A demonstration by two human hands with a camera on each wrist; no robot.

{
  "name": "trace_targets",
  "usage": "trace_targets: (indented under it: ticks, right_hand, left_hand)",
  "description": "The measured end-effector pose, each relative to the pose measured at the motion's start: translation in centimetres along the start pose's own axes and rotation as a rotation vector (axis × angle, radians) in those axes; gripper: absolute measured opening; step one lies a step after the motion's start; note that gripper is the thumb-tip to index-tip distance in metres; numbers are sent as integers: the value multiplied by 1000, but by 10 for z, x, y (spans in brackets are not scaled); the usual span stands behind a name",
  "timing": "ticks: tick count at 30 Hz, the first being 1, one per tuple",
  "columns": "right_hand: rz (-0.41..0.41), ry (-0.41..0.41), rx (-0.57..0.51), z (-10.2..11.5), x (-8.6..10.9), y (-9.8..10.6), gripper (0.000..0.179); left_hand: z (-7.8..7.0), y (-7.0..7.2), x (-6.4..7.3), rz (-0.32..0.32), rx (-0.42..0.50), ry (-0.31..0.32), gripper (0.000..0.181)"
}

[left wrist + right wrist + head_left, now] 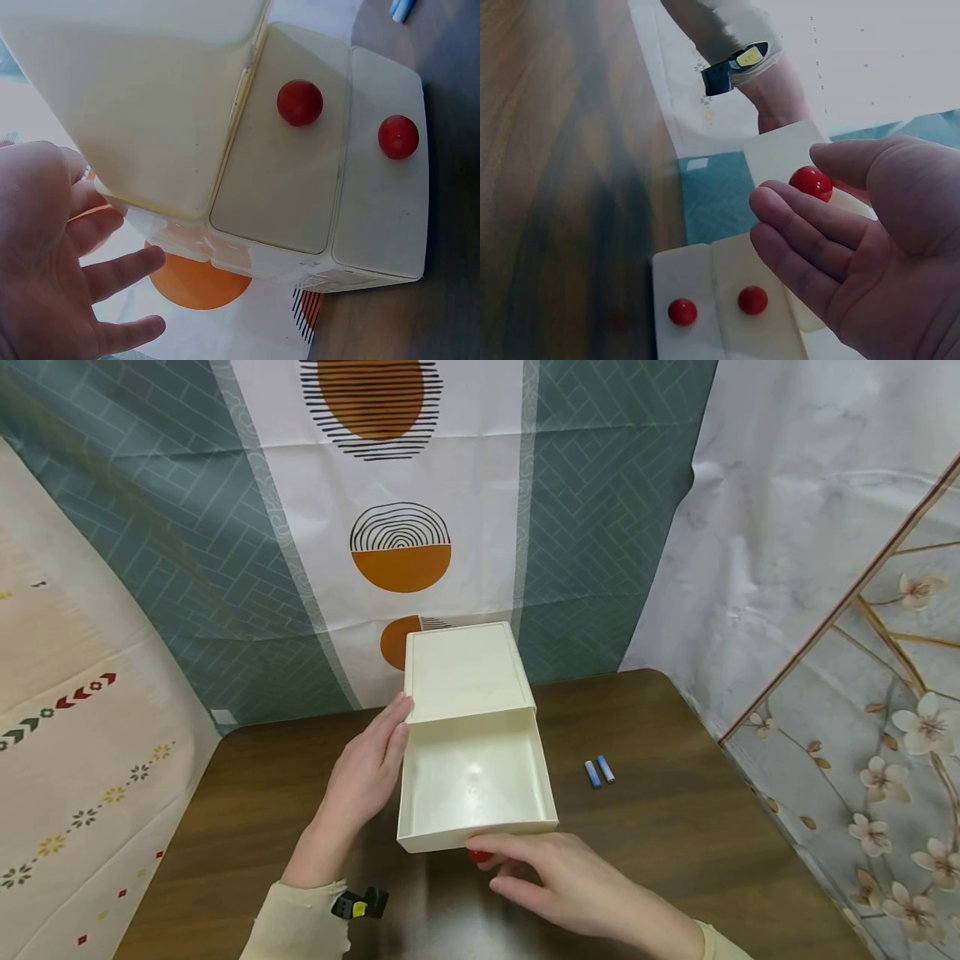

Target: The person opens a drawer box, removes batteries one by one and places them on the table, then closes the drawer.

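Observation:
A cream plastic drawer cabinet (468, 672) stands on the table, its top drawer (474, 777) pulled far out with nothing inside. My left hand (367, 768) rests along the cabinet's left side with fingers extended; the left wrist view shows them loosely spread. At the drawer front is my right hand (558, 872), its index finger lying over the red round knob (480, 857) and the thumb held apart from it. In the right wrist view the other fingers are straight. Two lower drawers are closed, each with a red knob (300, 103).
Two small blue-and-white batteries (599, 772) lie on the brown wooden table (675, 827), right of the cabinet. Patterned cloth (480, 527) hangs behind the table, with more cloth at both sides. A black strap with a yellow mark (360, 906) is at my left wrist.

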State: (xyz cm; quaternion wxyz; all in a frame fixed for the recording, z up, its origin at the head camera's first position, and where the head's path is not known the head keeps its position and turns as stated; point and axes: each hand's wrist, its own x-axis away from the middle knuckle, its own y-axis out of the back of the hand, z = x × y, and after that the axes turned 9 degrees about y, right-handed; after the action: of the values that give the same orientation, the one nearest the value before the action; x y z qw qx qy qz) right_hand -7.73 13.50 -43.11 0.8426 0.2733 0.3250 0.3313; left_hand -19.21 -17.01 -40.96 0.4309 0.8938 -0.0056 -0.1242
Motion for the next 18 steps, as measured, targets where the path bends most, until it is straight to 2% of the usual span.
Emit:
trace_targets:
  ticks: [12, 18]
  right_hand:
    - [-60, -13, 23, -4, -4, -1, 46]
    - [-90, -61, 36, -7, -10, 1, 44]
  left_hand:
    - [1, 0, 0, -4, 5, 0, 51]
    - [0, 1, 0, -1, 2, -1, 51]
